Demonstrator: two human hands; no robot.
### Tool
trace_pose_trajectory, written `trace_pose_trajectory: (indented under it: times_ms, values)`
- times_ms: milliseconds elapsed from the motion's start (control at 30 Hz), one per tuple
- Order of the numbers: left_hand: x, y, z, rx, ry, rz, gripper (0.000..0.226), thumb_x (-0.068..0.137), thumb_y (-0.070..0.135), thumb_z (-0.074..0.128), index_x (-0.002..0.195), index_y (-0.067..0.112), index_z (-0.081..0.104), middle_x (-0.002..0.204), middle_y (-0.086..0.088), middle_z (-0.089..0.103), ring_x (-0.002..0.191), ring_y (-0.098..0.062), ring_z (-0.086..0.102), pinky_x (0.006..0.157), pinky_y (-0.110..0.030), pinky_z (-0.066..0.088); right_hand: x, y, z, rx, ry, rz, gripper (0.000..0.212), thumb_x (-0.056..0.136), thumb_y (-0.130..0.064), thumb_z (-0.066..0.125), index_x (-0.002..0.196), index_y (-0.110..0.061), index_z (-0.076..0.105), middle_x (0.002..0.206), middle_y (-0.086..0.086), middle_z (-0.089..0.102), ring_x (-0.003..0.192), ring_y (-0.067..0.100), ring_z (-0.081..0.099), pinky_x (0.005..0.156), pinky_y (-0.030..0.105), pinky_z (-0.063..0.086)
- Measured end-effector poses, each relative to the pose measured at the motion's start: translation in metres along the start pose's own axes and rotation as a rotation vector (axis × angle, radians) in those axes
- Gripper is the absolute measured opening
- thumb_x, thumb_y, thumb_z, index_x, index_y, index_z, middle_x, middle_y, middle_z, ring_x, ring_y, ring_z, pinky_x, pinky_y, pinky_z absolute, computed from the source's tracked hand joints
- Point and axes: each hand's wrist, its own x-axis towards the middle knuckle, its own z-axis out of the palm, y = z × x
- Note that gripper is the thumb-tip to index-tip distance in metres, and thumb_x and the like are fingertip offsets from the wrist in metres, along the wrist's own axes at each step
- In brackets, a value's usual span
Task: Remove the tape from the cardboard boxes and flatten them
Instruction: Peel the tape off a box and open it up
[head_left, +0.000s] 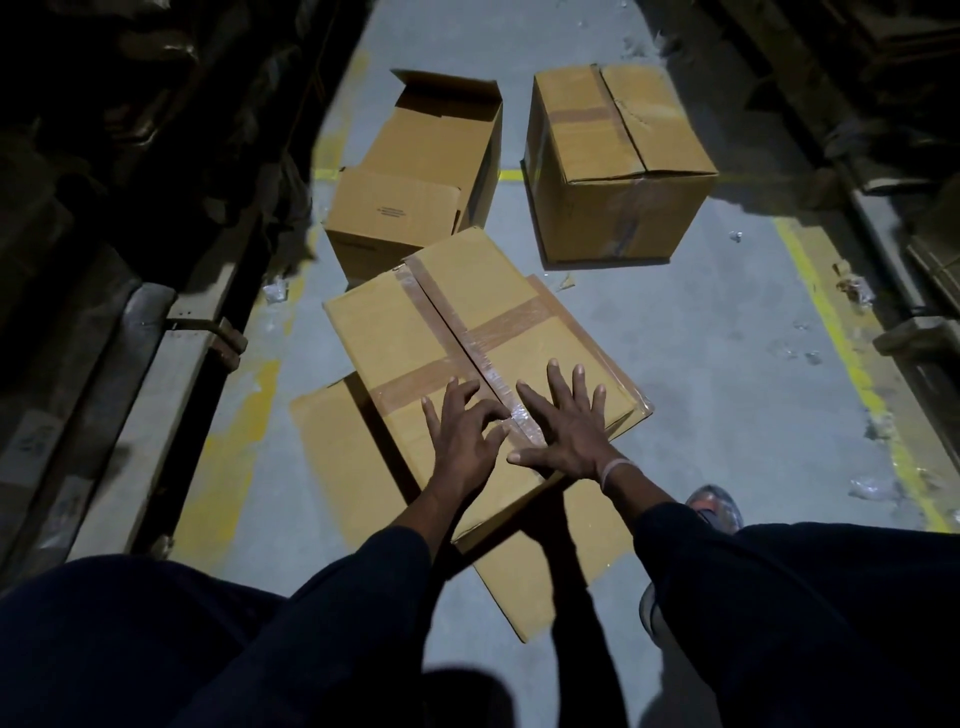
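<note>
Currently, left hand (462, 431) picks at tape (470, 338) on box (395, 332); right hand (566, 431) presses flat; two boxes remain.

Boxes standing: two, my open box (415, 176) and my sealed box (618, 161)
Taped boxes under my fingers: one, the near box (467, 353)
Flattened cardboard sheets: one, flat sheet (353, 467)
My hands: two, left hand (462, 431) and right hand (566, 431)
Shoes: one, shoe (714, 506)
</note>
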Motion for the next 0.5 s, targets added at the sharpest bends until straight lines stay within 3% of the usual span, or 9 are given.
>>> trace_pose_trajectory:
  times_ms: [133,233,300,333,400,433,500]
  values:
    - [0.006,0.012,0.008,-0.037,0.102,-0.109,0.011,0.09,0.028,0.073,0.086,0.036,0.068,0.132,0.007,0.05,0.15,-0.019,0.028,0.127,-0.05,-0.01,-0.001,-0.004,-0.008,0.132,0.046,0.011,0.078,0.086,-0.057,0.074,0.155,-0.05,0.037,0.172,0.0,-0.019,0.152,0.032,-0.034,0.117,0.061,-0.026]
    - [0.01,0.012,0.009,-0.058,0.131,-0.136,0.01,0.088,0.029,0.075,0.082,0.035,0.069,0.122,0.012,0.048,0.143,-0.015,0.034,0.127,-0.044,-0.011,0.001,-0.011,-0.01,0.22,0.132,0.018,0.051,0.092,-0.041,0.074,0.14,-0.048,0.058,0.174,-0.001,0.0,0.157,0.03,-0.023,0.117,0.053,-0.027]
    - [0.009,0.011,0.009,-0.068,0.124,-0.121,0.007,0.088,0.032,0.075,0.082,0.034,0.071,0.117,0.013,0.047,0.137,-0.012,0.038,0.126,-0.041,-0.013,0.003,-0.015,-0.01,0.219,0.167,0.005,0.04,0.093,-0.035,0.073,0.131,-0.044,0.067,0.172,0.002,0.014,0.159,0.031,-0.01,0.121,0.055,-0.021]
    - [0.009,0.011,0.008,-0.082,0.112,-0.109,0.007,0.088,0.033,0.075,0.082,0.034,0.071,0.115,0.013,0.047,0.134,-0.011,0.039,0.125,-0.038,-0.015,0.004,-0.019,-0.009,0.218,0.184,-0.005,0.034,0.093,-0.033,0.073,0.126,-0.04,0.071,0.168,0.004,0.024,0.158,0.032,0.0,0.124,0.058,-0.013]
    - [0.008,0.011,0.005,-0.121,0.077,-0.096,0.007,0.089,0.036,0.074,0.083,0.035,0.072,0.115,0.013,0.049,0.132,-0.009,0.04,0.122,-0.032,-0.02,0.006,-0.026,-0.008,0.23,0.25,-0.007,0.018,0.091,-0.031,0.076,0.11,-0.03,0.077,0.152,0.005,0.042,0.147,0.031,0.024,0.122,0.059,0.019]
    - [0.007,0.01,0.004,-0.142,0.06,-0.096,0.007,0.089,0.037,0.074,0.083,0.036,0.071,0.116,0.013,0.051,0.132,-0.007,0.04,0.121,-0.03,-0.021,0.006,-0.029,-0.008,0.235,0.281,0.006,0.012,0.09,-0.031,0.078,0.101,-0.025,0.079,0.143,0.004,0.047,0.138,0.03,0.032,0.115,0.052,0.033]
    - [0.007,0.009,0.002,-0.18,0.04,-0.102,0.007,0.089,0.037,0.074,0.082,0.036,0.071,0.116,0.013,0.055,0.131,-0.005,0.041,0.121,-0.029,-0.021,0.007,-0.033,-0.006,0.222,0.314,0.03,0.01,0.087,-0.03,0.081,0.088,-0.021,0.077,0.129,0.0,0.05,0.124,0.026,0.037,0.1,0.038,0.039]
